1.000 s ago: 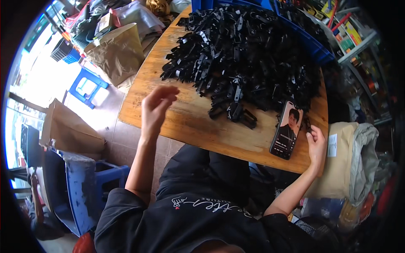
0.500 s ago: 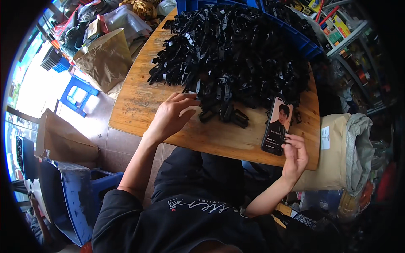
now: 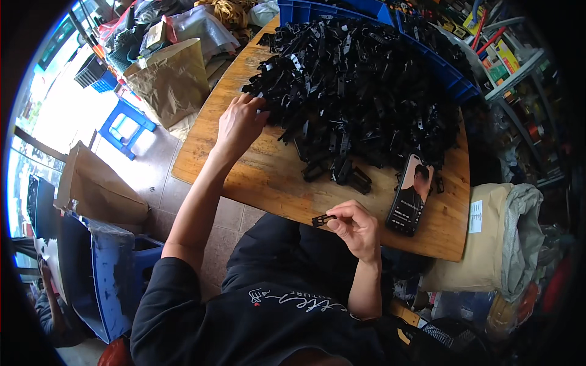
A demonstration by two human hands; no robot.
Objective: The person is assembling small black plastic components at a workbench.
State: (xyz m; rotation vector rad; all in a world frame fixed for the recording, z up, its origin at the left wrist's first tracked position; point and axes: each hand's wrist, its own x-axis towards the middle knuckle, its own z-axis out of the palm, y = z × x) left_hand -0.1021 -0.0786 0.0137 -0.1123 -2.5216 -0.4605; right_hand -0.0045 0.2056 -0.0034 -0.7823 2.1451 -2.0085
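A large heap of small black plastic parts (image 3: 366, 91) covers most of the wooden table (image 3: 268, 174). My left hand (image 3: 241, 122) is at the heap's left edge, fingers curled down onto the parts there; what they grip is hidden. Nearer me, above the table's front edge, my right hand (image 3: 357, 229) pinches a black clip-like part (image 3: 323, 220) with cut-outs between thumb and fingers. A few loose black parts (image 3: 351, 177) lie in front of the heap. Right of them, a smartphone (image 3: 410, 198) lies face up with its screen lit, showing a person.
Blue crates (image 3: 332, 12) with black parts border the heap at the back and right. A packed shelf (image 3: 519, 73) stands to the right, above a large paper sack (image 3: 467, 244). To the left are paper bags (image 3: 174, 79) and a blue stool (image 3: 126, 128) on the tiled floor.
My right hand has left the phone and moved left, now holding a black part. My left hand has moved up and left to the heap's edge. The view has shifted slightly.
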